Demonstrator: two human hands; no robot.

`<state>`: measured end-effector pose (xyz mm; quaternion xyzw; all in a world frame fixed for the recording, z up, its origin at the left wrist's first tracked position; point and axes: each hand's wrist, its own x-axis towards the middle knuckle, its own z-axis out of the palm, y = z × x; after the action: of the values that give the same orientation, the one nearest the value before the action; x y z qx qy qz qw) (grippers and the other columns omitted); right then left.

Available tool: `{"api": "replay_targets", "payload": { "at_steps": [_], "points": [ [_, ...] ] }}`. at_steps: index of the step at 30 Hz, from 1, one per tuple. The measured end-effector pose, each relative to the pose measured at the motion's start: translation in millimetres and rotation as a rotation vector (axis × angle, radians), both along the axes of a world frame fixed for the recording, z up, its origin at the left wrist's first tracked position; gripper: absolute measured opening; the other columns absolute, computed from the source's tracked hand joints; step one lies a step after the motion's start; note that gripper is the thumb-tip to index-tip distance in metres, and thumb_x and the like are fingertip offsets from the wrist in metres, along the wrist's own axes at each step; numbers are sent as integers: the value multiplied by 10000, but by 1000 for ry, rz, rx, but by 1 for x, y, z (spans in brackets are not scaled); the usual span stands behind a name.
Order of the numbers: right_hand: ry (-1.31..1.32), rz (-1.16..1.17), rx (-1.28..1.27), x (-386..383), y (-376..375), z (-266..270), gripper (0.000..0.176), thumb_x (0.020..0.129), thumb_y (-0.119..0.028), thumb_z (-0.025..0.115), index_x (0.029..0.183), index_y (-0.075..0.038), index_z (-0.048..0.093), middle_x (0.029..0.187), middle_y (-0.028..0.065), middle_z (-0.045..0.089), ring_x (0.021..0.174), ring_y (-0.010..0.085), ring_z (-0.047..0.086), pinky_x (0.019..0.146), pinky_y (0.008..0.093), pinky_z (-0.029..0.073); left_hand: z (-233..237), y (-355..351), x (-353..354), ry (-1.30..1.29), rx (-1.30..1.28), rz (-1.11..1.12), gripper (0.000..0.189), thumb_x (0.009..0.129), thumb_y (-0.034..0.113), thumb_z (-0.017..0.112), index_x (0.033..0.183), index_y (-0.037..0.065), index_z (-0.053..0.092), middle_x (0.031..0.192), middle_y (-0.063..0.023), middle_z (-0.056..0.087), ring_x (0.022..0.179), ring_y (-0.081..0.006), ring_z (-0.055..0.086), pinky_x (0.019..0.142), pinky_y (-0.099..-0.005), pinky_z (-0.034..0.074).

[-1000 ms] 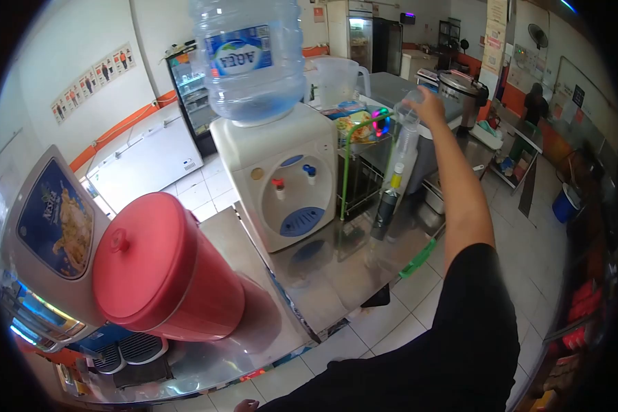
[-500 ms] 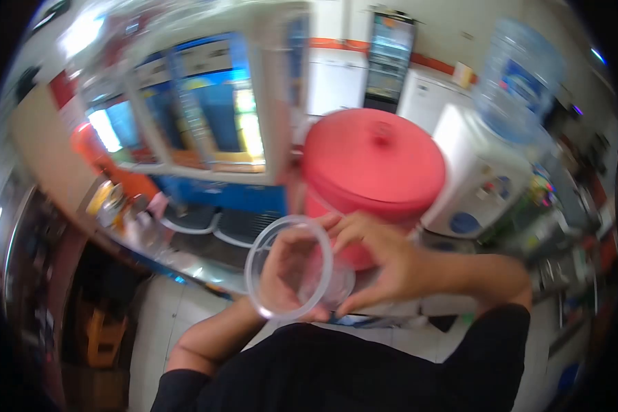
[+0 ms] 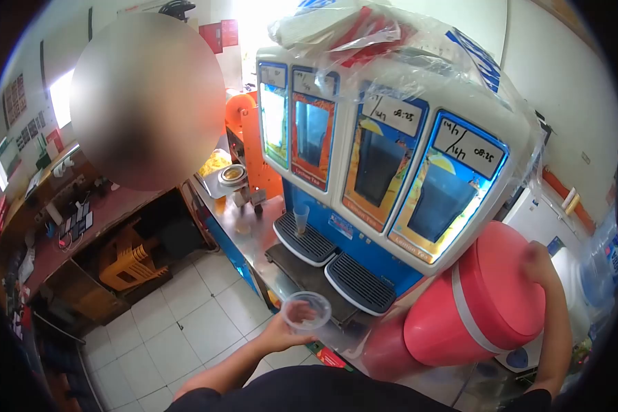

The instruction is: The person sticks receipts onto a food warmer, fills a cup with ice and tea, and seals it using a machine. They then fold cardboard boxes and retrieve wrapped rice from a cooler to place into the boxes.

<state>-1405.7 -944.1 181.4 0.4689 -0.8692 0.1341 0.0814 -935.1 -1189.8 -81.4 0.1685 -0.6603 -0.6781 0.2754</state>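
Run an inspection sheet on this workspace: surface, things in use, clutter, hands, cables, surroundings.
Surface: shiny metal counter bearing a white-and-blue plastic drink dispenser.
Job's things: clear round plastic cup, held; red cylindrical plastic drum, red lid apparently on.
Clutter: clear plastic sheeting atop the dispenser; translucent narrow plastic cup on a black drip tray.
Hands: left hand holds the round cup; right hand is at the lid, grip unclear.
Cables: possible pale cord on the reddish desk.
Surroundings: pale tiled floor; orange crate under the desk.

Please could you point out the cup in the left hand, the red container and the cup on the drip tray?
Held cup [image 3: 307, 314]: head view, on its clear inside.
Red container [image 3: 439, 314]: head view, on its side wall.
Standing cup [image 3: 301, 218]: head view, on its clear side.
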Motion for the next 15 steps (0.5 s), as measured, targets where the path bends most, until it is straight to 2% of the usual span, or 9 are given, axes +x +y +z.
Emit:
{"api": "replay_targets", "payload": {
  "at_steps": [2, 4, 5, 6, 8, 9, 11, 13, 15],
  "points": [
    [28, 5, -159, -24, 7, 5, 128, 677, -78, 584, 753, 6, 642, 747, 154, 595, 699, 254, 586, 654, 353, 471, 6, -3, -1, -13, 16, 34, 827, 649, 93, 840, 1297, 54, 328, 1161, -144, 551, 1064, -238, 551, 935, -398, 436],
    [-98, -119, -548, -62, 7, 29, 94, 762, -66, 569, 786, 20, 599, 637, 73, 561, 642, 181, 554, 623, 304, 453, 16, 0, -12, -47, 9, 75, 833, 650, 100, 837, 1303, 55, 323, 1150, -152, 558, 1065, -239, 551, 930, -393, 435],
    [57, -58, -616, -85, 11, 53, 96, 780, -72, 586, 805, 21, 587, 691, 75, 570, 696, 174, 571, 645, 300, 454, 22, 1, -20, -67, 19, 29, 833, 650, 100, 837, 1303, 55, 323, 1150, -152, 558, 1065, -239, 551, 930, -393, 435],
    [362, 17, -546, -139, 25, 70, 171, 784, -99, 619, 903, 22, 601, 791, 112, 598, 771, 209, 598, 703, 320, 470, 27, 2, -30, -66, -14, 36, 846, 645, 98, 837, 1313, 57, 319, 1145, -147, 561, 1066, -238, 548, 928, -388, 432],
    [692, 61, -595, -140, 11, 90, 330, 757, -177, 692, 1034, -14, 615, 1076, 181, 569, 1020, 340, 541, 893, 417, 437, 31, 6, -55, -85, -108, -6, 878, 639, 94, 834, 1342, 63, 309, 1132, -125, 566, 1064, -228, 540, 920, -368, 422],
    [889, 37, -605, -147, 1, 79, 381, 725, -219, 720, 1039, -26, 624, 1121, 183, 543, 1088, 358, 491, 940, 440, 403, 19, 4, -66, -90, -181, -32, 908, 617, 104, 853, 1346, 60, 314, 1102, -118, 550, 1043, -218, 546, 892, -356, 444],
    [815, -66, -464, -143, -12, 54, 383, 690, -245, 731, 1033, -94, 650, 1095, 177, 544, 1110, 361, 464, 921, 436, 415, 29, 16, -85, -117, -168, -75, 932, 593, 108, 862, 1348, 64, 318, 1094, -104, 550, 1032, -210, 546, 888, -346, 445],
    [724, -11, -334, -142, -22, 16, 205, 644, -156, 703, 823, -85, 633, 973, 141, 515, 995, 344, 479, 783, 442, 466, 26, 27, -98, -114, -119, -161, 943, 581, 101, 861, 1350, 65, 317, 1093, -97, 548, 1038, -203, 538, 882, -337, 447],
    [619, 48, -203, -138, -24, -26, 154, 643, -138, 689, 749, -70, 600, 930, 124, 507, 960, 322, 487, 749, 437, 469, 15, 32, -103, -113, -61, -124, 940, 580, 98, 860, 1348, 67, 319, 1101, -99, 550, 1044, -205, 536, 885, -338, 442]
  ]
}}
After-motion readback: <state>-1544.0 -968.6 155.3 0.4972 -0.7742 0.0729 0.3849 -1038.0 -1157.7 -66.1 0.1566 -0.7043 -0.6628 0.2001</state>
